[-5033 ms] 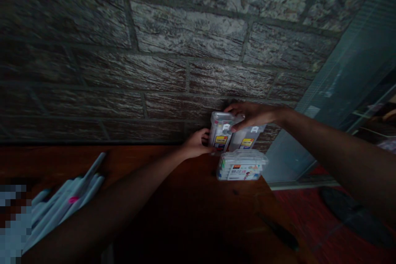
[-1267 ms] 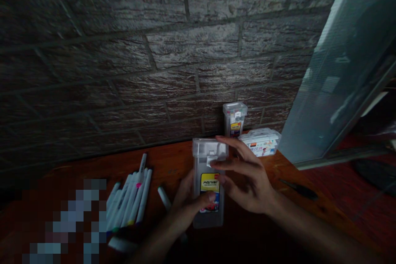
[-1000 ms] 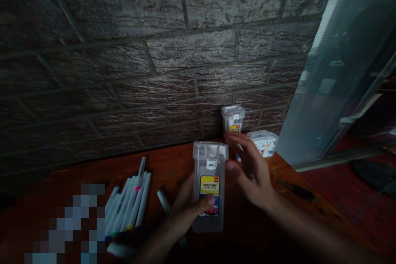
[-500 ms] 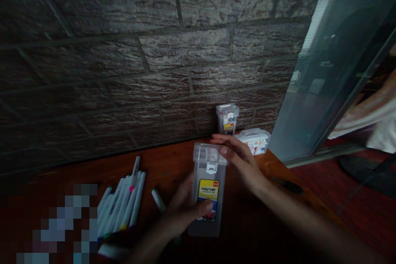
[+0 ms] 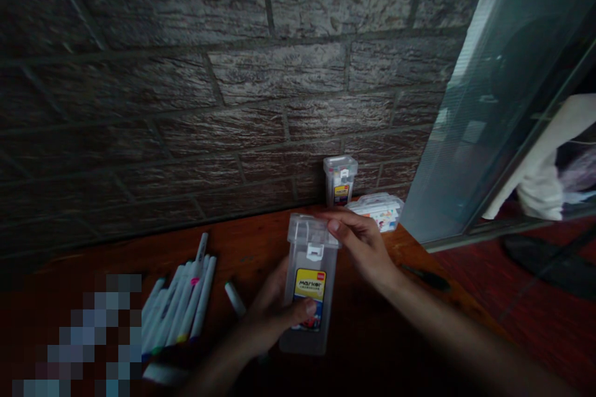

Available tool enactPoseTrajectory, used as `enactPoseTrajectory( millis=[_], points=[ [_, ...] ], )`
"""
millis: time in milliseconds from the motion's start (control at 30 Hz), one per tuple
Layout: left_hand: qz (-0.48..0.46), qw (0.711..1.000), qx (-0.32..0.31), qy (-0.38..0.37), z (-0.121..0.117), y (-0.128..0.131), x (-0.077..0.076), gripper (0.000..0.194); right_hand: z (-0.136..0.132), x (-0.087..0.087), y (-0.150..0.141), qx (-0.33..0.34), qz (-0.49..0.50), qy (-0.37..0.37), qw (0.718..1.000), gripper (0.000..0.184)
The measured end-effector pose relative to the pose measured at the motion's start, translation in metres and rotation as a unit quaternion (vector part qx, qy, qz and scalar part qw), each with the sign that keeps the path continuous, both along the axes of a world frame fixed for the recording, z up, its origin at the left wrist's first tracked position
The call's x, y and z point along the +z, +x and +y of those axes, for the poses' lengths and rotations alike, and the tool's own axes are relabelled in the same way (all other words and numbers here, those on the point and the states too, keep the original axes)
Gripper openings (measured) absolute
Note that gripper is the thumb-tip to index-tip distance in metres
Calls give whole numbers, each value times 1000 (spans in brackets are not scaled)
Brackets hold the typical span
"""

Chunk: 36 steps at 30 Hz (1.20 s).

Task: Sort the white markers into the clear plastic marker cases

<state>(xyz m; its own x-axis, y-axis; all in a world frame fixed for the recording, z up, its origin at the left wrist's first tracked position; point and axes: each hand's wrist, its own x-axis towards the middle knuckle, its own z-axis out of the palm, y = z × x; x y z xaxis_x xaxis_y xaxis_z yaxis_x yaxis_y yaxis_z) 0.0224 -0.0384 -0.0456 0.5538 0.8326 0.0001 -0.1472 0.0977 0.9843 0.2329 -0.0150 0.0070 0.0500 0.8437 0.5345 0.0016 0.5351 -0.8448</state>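
My left hand (image 5: 274, 316) grips the lower body of a tall translucent marker case (image 5: 309, 282) with a yellow label, thumb across its front. My right hand (image 5: 361, 242) pinches the case's lid at its upper right corner. The case stands upright, slightly tilted, over the wooden table (image 5: 382, 335). A row of white markers (image 5: 184, 307) lies to the left of it, and one loose marker (image 5: 234, 298) lies beside my left hand.
A second marker case (image 5: 340, 180) stands against the brick wall (image 5: 233, 87). A flat marker box (image 5: 378, 210) lies beside it. A dark pen (image 5: 426, 276) rests on the right. A glass panel (image 5: 484, 105) rises at right, pale cloth behind it.
Both hands brought one case from the wall toward me. In the last second my right hand moved from beside the case onto its lid corner.
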Motion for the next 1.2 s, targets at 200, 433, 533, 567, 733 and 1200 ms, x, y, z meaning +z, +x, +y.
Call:
enactPoseTrajectory(
  millis=[200,433,533,567,733,1200],
  points=[
    [-10,999,-34,10,-2,-1,5,81,1,0,0,58,98,-65,991,41],
    [-3,997,-64,52,-1,-2,11,74,3,3,0,52,177,-134,974,53],
    [2,996,-66,62,0,-5,13,63,6,5,3,32,209,-148,966,57],
    [3,996,-68,57,0,-6,14,62,6,6,4,29,220,-154,963,59],
    [-16,997,-65,37,0,-8,24,63,7,10,9,30,229,-187,955,70],
    [-12,992,49,117,14,-16,15,69,7,5,1,30,228,-229,946,29]
  ],
)
